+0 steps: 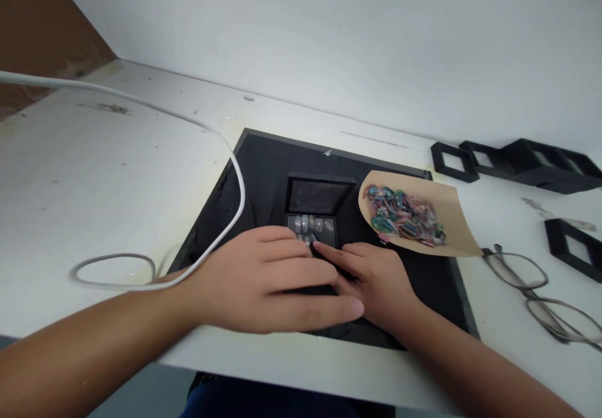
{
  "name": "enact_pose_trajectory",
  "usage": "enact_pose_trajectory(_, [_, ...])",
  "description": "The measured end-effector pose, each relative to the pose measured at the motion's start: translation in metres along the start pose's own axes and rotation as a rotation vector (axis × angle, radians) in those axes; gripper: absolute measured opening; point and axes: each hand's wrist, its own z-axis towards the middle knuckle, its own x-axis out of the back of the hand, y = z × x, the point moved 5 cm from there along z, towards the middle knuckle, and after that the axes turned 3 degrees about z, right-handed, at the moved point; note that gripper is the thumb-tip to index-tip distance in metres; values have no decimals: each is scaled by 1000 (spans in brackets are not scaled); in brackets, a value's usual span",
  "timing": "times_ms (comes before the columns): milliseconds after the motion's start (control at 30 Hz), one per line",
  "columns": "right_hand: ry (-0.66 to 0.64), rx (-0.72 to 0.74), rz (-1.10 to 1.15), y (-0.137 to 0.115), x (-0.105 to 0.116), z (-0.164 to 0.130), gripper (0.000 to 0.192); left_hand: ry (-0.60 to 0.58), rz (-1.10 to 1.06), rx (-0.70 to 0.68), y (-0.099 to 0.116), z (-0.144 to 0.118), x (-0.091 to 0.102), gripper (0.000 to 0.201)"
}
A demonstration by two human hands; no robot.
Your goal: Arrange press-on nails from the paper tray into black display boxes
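A small black case (321, 195) stands with its lid up on a black mat (268, 155). In its lower half lie several pale, glittery press-on nails (311, 224). My left hand (273, 280) stretches flat across the front of the case, fingers extended; its thumb is hidden. With its index finger out, my right hand (376, 274) touches one of the nails at the front of the case. The other right fingers are partly curled, and part of that hand is behind the left one. Right of the case, a tan paper tray (451, 211) bears a pile of colourful press-on nails (399, 214).
A white cable (237, 180) loops across the table's left side and over my left wrist. Eyeglasses (536, 292) lie at the right. Several black frames (454, 161) stand along the white wall (352, 48), and another black frame (574, 249) lies nearer.
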Motion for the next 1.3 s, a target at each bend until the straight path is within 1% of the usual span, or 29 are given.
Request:
enact_pose_trajectory(67, [-8, -5, 4, 1, -1, 0, 32, 36, 28, -22, 4, 0, 2, 20])
enact_pose_trajectory(167, [-3, 5, 24, 0, -1, 0, 32, 40, 8, -31, 7, -3, 1, 23])
enact_pose_trajectory(267, [101, 3, -3, -1, 4, -2, 36, -7, -12, -21, 5, -6, 0, 28])
enact_pose_trajectory(333, [138, 2, -46, -3, 4, -2, 32, -45, -15, -2, 1, -6, 1, 29])
enact_pose_trajectory(400, [95, 12, -63, -5, -1, -3, 30, -69, -12, 23, -2, -4, 3, 28])
enact_pose_trajectory(467, [47, 45, -17, -10, -3, -3, 28, -99, -4, 33, -5, -1, 2, 28])
enact_pose_trajectory(500, [60, 75, 17, -13, 0, -4, 26, -124, 6, 34, -6, 0, 0, 29])
enact_pose_trajectory(567, [168, 166, 64, -20, 15, -8, 22, -185, 30, 62, -9, 0, -7, 32])
enact_pose_trajectory(633, [312, 259, 42, -25, 38, -14, 21, -230, 46, 111, -13, -2, -13, 32])
enact_pose_trajectory(733, [430, 280, -4, -17, 69, -19, 14, -260, 53, 166, -19, -7, -18, 29])
enact_pose_trajectory(767, [496, 249, -29, -9, 79, -20, 15, -267, 56, 172, -20, -8, -18, 28])
enact_pose_trajectory(833, [638, 82, -83, 18, 95, -19, 18, -270, 66, 187, -23, -9, -17, 30])
enact_pose_trajectory(867, [794, -71, -74, 37, 104, -22, 16, -268, 71, 192, -23, -9, -17, 30])
enact_pose_trajectory(900, [920, -217, -6, 57, 109, -25, 13, -269, 72, 199, -24, -9, -16, 29])
enact_pose_trajectory(933, [940, -323, 61, 74, 110, -25, 13, -270, 69, 207, -24, -9, -16, 28])
enact_pose_trajectory(967, [903, -391, 122, 89, 109, -23, 15, -270, 62, 215, -24, -8, -17, 27])
enact_pose_trajectory(1000, [837, -466, 166, 102, 107, -21, 17, -272, 50, 222, -24, -8, -18, 26])
enact_pose_trajectory(1067, [726, -516, 146, 116, 104, -19, 15, -280, 28, 233, -23, -7, -20, 25])
enact_pose_trajectory(1100, [637, -499, 133, 117, 101, -17, 16, -288, 21, 231, -22, -8, -21, 24])
enact_pose_trajectory(1133, [521, -453, 121, 116, 97, -14, 21, -296, 17, 228, -22, -8, -21, 24])
enact_pose_trajectory(1233, [119, -307, 94, 104, 78, -7, 41, -297, 16, 216, -21, -9, -21, 23])
enact_pose_trajectory(1267, [25, -299, 69, 100, 73, -6, 44, -289, 19, 215, -21, -9, -20, 23])
enact_pose_trajectory(1300, [-37, -322, 37, 98, 70, -6, 44, -282, 26, 216, -22, -9, -20, 23])
